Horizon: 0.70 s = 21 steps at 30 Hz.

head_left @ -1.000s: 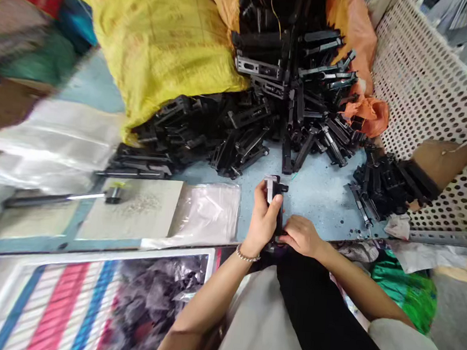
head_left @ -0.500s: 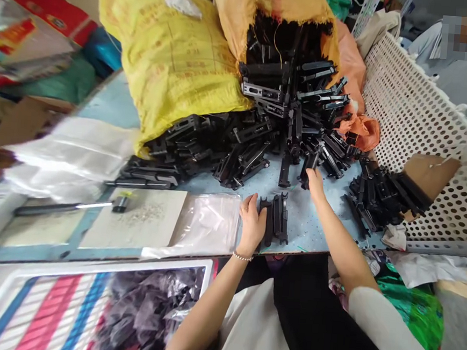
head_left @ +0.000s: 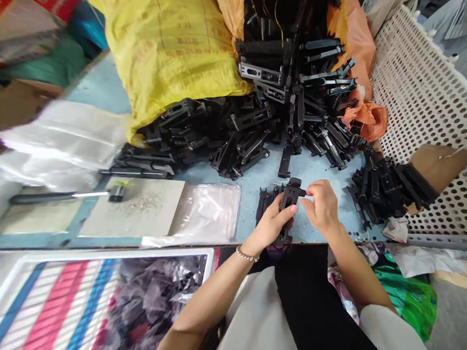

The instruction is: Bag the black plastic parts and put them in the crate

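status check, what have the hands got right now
Left hand gripping black part above the table. Right hand pinching its top end. Second part lying beside it, pile behind.

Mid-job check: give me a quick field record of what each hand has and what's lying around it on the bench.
Left hand: gripping a long black plastic bracket, held upright near the table edge
Right hand: fingertips pinching the bracket's upper end
Beside left hand: spare black brackets flat on the light blue tabletop
Behind: heap of black plastic parts against a yellow woven sack
Right side: white perforated plastic basket
Left side: clear plastic bag
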Motion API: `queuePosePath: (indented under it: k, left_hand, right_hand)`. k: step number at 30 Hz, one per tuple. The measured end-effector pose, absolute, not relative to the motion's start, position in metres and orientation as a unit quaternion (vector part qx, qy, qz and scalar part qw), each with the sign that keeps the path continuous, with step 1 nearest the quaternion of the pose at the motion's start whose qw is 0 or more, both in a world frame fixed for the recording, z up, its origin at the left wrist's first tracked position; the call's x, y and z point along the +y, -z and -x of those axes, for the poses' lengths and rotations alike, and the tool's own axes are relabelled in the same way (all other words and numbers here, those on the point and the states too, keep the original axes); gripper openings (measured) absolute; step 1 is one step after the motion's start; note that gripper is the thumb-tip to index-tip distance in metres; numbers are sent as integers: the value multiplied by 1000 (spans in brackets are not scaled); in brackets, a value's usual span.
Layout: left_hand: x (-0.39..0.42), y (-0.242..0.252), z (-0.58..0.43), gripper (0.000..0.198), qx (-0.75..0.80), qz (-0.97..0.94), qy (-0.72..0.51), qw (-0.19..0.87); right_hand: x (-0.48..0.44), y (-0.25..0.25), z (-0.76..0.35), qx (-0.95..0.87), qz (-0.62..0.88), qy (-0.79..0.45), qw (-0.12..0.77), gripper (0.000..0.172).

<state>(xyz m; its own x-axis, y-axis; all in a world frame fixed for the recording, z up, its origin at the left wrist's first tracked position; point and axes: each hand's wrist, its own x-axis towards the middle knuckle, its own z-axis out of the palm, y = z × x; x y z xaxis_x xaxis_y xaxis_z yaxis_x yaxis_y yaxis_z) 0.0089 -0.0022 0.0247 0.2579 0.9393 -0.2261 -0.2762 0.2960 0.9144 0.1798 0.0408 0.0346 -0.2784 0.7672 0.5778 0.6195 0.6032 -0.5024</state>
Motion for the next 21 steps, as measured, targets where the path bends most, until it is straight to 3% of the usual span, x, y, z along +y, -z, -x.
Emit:
queuePosePath:
  k: [3,7,11,17,21]
  left_hand:
    - [-6,-26,-14,50,447,-361,-453,682]
    - [-4,-26,-12,49,441,-334,-466,691]
    - [4,-29,1,50,448,-293,-499,682]
    - [10,-31,6,55,462,-272,-512,671]
    - [9,-13,20,69,509,-281,-547,602]
  right_hand:
    - [62,-33,-166,-829,385,21,404,29]
    - [70,-29,-159,-841,378,34,385,33]
    - [44,-22,-159,-852,386,-16,355,38]
    - [-9,7,-143,-906,278,-39,318,34]
    - [5,10,-139,-915,285,-136,252,33]
